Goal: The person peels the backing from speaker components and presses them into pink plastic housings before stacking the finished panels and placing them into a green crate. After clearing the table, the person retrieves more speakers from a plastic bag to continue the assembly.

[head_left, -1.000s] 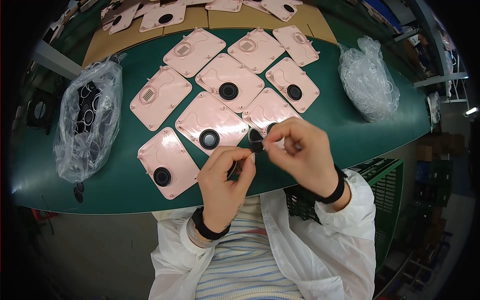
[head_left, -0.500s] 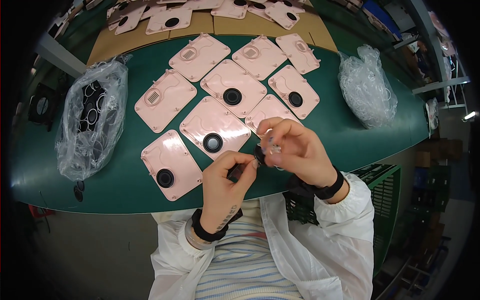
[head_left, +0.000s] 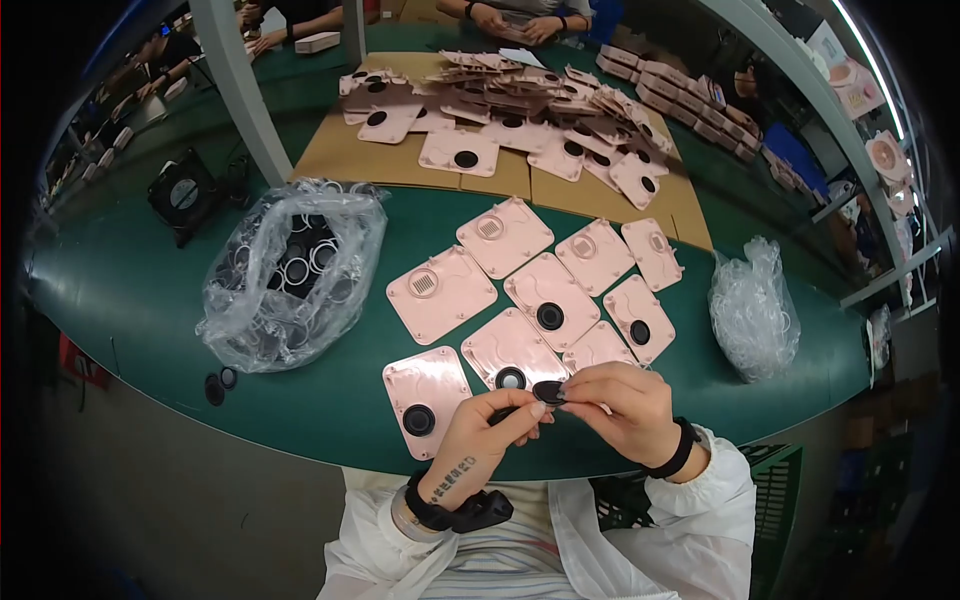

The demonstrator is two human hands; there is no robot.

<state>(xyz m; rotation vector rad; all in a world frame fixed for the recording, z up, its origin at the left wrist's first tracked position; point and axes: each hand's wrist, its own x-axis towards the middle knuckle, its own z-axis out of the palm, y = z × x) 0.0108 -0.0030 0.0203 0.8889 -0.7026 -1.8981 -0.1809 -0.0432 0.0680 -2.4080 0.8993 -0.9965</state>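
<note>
Both my hands meet just above the near part of the table, over the front row of pink plastic panels. Between them is a round black speaker [head_left: 549,393], small and flat, pinched at its edges. My left hand [head_left: 484,424] holds its left side between thumb and fingers; a second dark piece seems to show under these fingers, too hidden to name. My right hand [head_left: 624,408] pinches the right side. Closest to them lies a pink panel [head_left: 490,348] with a black speaker seated in it. Another panel [head_left: 402,378] with a speaker sits to the left.
An open clear bag [head_left: 345,300] of black discs and white rings stands left, with loose black discs [head_left: 214,389] before it. A crumpled clear bag [head_left: 752,320] lies right. Behind, panels pile up on cardboard [head_left: 325,160]. Co-workers' hands [head_left: 542,28] show across the table.
The view has tilted up and shifted left, showing more of the far table. My right hand, raised with fingers spread beside the speaker, now pinches its edge together with my left.
</note>
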